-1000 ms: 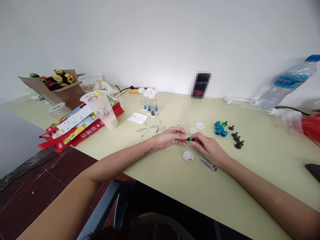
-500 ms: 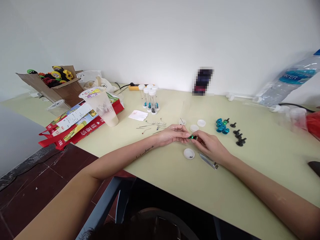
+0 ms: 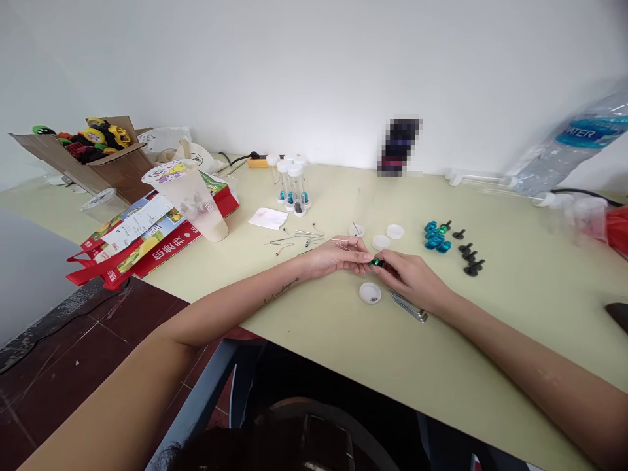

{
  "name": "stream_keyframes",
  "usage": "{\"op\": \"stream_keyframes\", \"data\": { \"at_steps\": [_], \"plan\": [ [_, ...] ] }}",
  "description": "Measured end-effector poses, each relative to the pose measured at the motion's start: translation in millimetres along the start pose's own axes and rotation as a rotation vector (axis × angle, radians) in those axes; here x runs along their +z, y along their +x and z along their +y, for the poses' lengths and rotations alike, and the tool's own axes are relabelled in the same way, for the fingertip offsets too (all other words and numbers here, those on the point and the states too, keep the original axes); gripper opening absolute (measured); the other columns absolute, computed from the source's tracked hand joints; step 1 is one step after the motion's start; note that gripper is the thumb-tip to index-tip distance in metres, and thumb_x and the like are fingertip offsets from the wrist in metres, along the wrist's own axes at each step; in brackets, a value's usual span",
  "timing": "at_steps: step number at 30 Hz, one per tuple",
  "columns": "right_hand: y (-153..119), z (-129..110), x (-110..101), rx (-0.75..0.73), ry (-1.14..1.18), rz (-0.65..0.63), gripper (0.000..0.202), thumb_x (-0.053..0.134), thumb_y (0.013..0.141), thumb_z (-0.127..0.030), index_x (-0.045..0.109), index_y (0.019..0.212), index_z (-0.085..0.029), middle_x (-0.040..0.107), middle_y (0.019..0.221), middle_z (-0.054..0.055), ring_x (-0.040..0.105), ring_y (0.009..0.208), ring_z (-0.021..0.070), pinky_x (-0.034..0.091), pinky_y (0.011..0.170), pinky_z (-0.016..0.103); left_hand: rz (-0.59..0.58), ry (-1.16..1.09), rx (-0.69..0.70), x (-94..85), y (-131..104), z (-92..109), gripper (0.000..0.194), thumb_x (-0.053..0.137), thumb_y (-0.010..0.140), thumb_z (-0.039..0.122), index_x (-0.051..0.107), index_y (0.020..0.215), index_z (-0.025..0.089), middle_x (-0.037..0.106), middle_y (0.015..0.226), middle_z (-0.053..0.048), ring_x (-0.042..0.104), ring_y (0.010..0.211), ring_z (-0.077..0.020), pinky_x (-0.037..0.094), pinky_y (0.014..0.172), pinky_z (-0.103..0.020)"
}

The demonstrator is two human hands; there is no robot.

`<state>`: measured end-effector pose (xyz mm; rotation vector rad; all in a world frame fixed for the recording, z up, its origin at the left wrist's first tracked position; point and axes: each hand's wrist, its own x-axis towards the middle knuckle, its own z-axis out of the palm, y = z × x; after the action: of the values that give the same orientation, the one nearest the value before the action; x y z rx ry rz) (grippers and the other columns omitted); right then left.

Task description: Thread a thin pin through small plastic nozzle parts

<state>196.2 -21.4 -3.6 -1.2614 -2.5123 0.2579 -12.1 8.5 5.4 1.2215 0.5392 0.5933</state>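
Note:
A small green-and-black piece (image 3: 377,261) is pinched between the fingertips of both hands above the table. My left hand (image 3: 338,256) grips it from the left, with a thin metal wire (image 3: 345,244) showing across its fingers. From the right, my right hand (image 3: 411,278) holds the same piece with thumb and fingers closed. Just below the hands is a shallow white cap (image 3: 370,293) with tiny dark bits in it. Several metal rods with bent ends (image 3: 409,307) lie beside my right hand. Fingers hide most of the held piece.
Blue shiny pieces (image 3: 434,238) and black stemmed pieces (image 3: 471,267) lie to the right. White caps (image 3: 381,242) are behind the hands. Thin wires (image 3: 300,235), clear tubes (image 3: 296,186), a paper (image 3: 267,218), a drink cup (image 3: 196,206) and a red bag (image 3: 157,255) occupy the left.
The head view has tilted slightly, so the tabletop things sit a little higher. Both hands keep the green-and-black piece, which seems slightly turned, with its green part showing differently.

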Motion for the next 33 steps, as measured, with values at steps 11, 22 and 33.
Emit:
{"op": "stream_keyframes", "data": {
  "at_steps": [11, 22, 33],
  "plan": [
    [0.9, -3.9, -6.8, 0.079, 0.124, -0.023, 0.042, 0.028, 0.092, -0.051, 0.052, 0.097, -0.016, 0.053, 0.075, 0.001, 0.042, 0.060, 0.0025, 0.029, 0.057, 0.013, 0.021, -0.052, 0.011, -0.1, 0.6, -0.3, 0.030, 0.069, 0.070, 0.032, 0.054, 0.083, 0.009, 0.061, 0.079, -0.005, 0.057, 0.071, -0.0078, 0.043, 0.077, -0.026],
    [-1.1, -3.0, -5.6, 0.084, 0.155, 0.004, 0.039, 0.028, 0.093, -0.049, 0.049, 0.104, -0.017, 0.054, 0.081, 0.001, 0.044, 0.064, 0.0026, 0.032, 0.060, 0.014, 0.027, -0.055, 0.000, 0.2, 1.1, -0.9, 0.031, 0.070, 0.069, 0.032, 0.054, 0.082, 0.010, 0.061, 0.079, -0.004, 0.058, 0.071, -0.0078, 0.043, 0.077, -0.026],
    [-0.8, -3.2, -8.2, 0.057, 0.177, -0.008, 0.045, 0.021, 0.095, -0.048, 0.053, 0.096, -0.015, 0.054, 0.078, 0.002, 0.046, 0.065, 0.0030, 0.033, 0.062, 0.014, 0.010, -0.047, -0.004, 0.5, 0.7, 0.0, 0.031, 0.070, 0.069, 0.031, 0.054, 0.083, 0.009, 0.061, 0.078, -0.005, 0.059, 0.073, -0.0086, 0.043, 0.077, -0.027]
  ]
}}
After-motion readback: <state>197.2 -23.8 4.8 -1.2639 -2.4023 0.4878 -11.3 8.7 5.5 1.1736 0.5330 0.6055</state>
